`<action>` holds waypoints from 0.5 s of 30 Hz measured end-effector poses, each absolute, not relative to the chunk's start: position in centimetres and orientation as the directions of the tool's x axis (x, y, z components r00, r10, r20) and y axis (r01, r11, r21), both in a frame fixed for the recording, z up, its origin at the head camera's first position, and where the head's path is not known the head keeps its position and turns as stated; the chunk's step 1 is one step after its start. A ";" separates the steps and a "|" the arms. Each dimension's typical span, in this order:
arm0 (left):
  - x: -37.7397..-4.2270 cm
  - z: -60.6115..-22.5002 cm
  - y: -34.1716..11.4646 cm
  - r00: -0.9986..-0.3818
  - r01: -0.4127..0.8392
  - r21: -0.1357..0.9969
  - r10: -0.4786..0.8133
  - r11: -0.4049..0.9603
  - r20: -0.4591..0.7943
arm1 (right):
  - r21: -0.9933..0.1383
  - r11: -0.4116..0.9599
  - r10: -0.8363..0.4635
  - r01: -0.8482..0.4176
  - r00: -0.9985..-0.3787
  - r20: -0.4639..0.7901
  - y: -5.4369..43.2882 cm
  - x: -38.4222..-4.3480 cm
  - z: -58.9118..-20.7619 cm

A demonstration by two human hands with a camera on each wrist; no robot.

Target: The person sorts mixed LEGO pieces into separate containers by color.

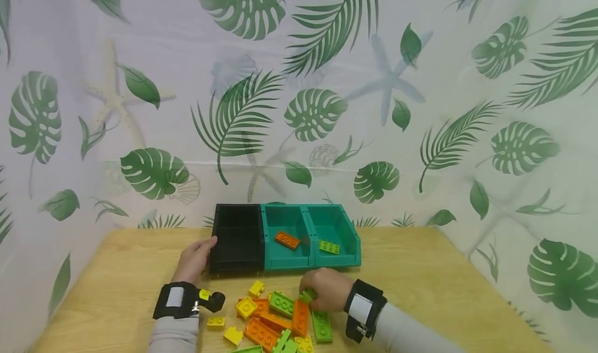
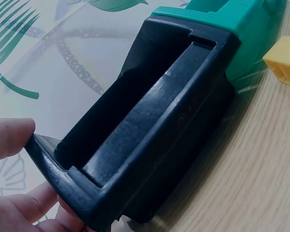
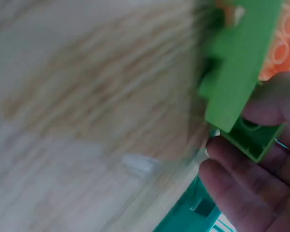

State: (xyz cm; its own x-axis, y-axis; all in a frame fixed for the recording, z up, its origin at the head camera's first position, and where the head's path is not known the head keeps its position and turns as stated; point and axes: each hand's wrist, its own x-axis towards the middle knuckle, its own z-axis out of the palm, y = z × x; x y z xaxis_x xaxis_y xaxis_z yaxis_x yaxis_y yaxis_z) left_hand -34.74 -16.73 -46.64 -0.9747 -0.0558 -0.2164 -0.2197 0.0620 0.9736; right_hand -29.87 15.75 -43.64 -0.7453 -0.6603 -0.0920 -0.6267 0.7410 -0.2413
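My left hand [image 1: 192, 261] grips the left edge of the black bin [image 1: 236, 266]; in the left wrist view the thumb lies on the bin's rim [image 2: 145, 150] and the fingers are under its outer side. At the right of a loose brick pile, my right hand [image 1: 330, 289] pinches a small green toy brick [image 1: 307, 295]. In the right wrist view this brick [image 3: 253, 140] sits hollow side showing between thumb and fingers. A longer green brick [image 3: 241, 67] and an orange brick [image 3: 282, 46] are close by the hand.
Two teal bins stand right of the black one: the middle bin [image 1: 287, 264] holds an orange brick [image 1: 287, 240], the right bin [image 1: 337, 261] a lime brick [image 1: 329, 247]. Several yellow, orange and green bricks lie on the wooden table [image 1: 411, 290]. A leaf-patterned curtain [image 1: 299, 135] hangs behind.
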 end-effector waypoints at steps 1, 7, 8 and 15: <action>-34.7 -46.7 -16.7 -0.975 -0.216 0.975 -0.055 0.059 -0.213 | -0.270 0.755 -0.637 -0.598 -0.767 -0.083 15.9 -29.9 -43.6; -34.6 -46.7 -16.8 -0.977 -0.212 0.975 -0.052 0.070 -0.208 | -0.441 0.766 -0.521 -0.468 -0.853 0.001 16.9 -30.2 -43.2; -34.6 -46.7 -16.9 -0.976 -0.213 0.974 -0.055 0.071 -0.210 | -0.466 0.746 -0.526 -0.476 -0.850 0.026 17.1 -30.3 -43.1; -34.7 -46.4 -17.0 -0.971 -0.235 0.970 -0.063 0.056 -0.231 | -0.406 0.680 -0.486 -0.611 -0.790 0.374 18.5 -32.6 -42.2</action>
